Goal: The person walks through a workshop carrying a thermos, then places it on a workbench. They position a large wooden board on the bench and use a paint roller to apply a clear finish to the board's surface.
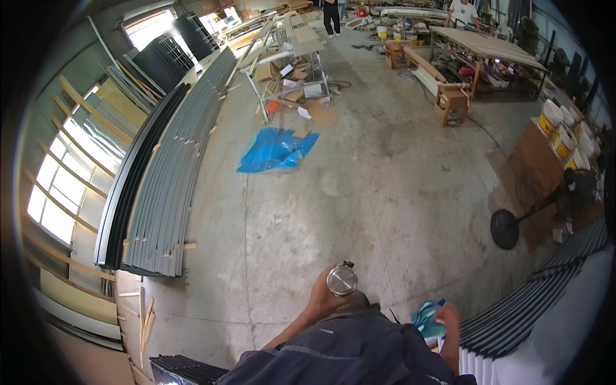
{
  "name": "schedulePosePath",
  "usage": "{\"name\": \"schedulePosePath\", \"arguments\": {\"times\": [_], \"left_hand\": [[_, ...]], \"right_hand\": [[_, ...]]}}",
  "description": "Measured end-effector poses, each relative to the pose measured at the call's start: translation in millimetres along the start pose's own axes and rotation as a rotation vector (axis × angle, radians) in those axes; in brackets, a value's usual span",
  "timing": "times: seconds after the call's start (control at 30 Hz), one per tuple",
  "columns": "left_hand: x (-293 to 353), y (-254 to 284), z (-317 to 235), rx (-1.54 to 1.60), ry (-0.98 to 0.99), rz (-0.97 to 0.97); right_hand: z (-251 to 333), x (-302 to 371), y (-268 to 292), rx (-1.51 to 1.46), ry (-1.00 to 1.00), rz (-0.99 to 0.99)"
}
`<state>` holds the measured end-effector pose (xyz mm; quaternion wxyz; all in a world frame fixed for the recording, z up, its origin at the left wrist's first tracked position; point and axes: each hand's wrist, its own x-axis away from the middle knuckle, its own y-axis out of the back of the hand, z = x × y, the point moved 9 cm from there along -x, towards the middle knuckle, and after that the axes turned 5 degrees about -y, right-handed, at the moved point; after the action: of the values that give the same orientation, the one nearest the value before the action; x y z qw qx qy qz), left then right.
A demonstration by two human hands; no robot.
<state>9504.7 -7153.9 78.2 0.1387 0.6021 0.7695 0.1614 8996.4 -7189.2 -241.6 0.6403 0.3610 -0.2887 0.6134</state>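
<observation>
- We had the round metal-topped container (342, 280) in the left hand (323, 295), in front of the dark jacket (346, 350), near the middle of the lower view.
- Key relation: we saw the container end-on, flat top facing up at us, so its long axis ran roughly along our line of sight; its length was hidden. A small black fitting (348, 264) sat on its far edge.
- Left hand was the near one, closed around the container's left side. We couldn't see all its fingers.
- Right hand (448, 314) was well apart, off to the right of the container, touching a crumpled teal bundle (426, 321). Cloth or film, we couldn't tell; nor whether the fingers were clamped on it.
- Just right of that hand we had a dark ribbed stack (532, 308), running away up and right.
- Surface: grey concrete floor (308, 218) below and ahead, with a blue plastic sheet (276, 149) lying farther out.
- Room: we had long grey profiles (183, 151) stacked on the left, a black fan (505, 229) and buckets (563, 142) on the right, a big worktable (484, 45) beyond, and two people at the far end.
</observation>
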Motion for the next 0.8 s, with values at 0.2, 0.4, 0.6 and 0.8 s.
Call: {"name": "schedulePosePath", "arguments": {"times": [0.2,0.4,0.6,0.8], "left_hand": [[-156.2,-66.7,-16.6,-0.13,-0.097,0.115],[-336.8,-174.6,-22.6,0.081,-0.077,0.225],[-503.7,-260.5,-74.4,-0.037,-0.074,0.406],[-654.5,-363.2,-122.1,0.042,-0.108,0.452]], "right_hand": [[208.5,-54.5,-7.3,-0.111,0.195,-0.05],[147.1,-171.1,55.2,0.452,0.039,-0.09],[76.4,-125.9,78.1,-0.354,-0.359,-0.296],[163.8,-216.9,79.0,-0.327,-0.414,-0.228]]}}
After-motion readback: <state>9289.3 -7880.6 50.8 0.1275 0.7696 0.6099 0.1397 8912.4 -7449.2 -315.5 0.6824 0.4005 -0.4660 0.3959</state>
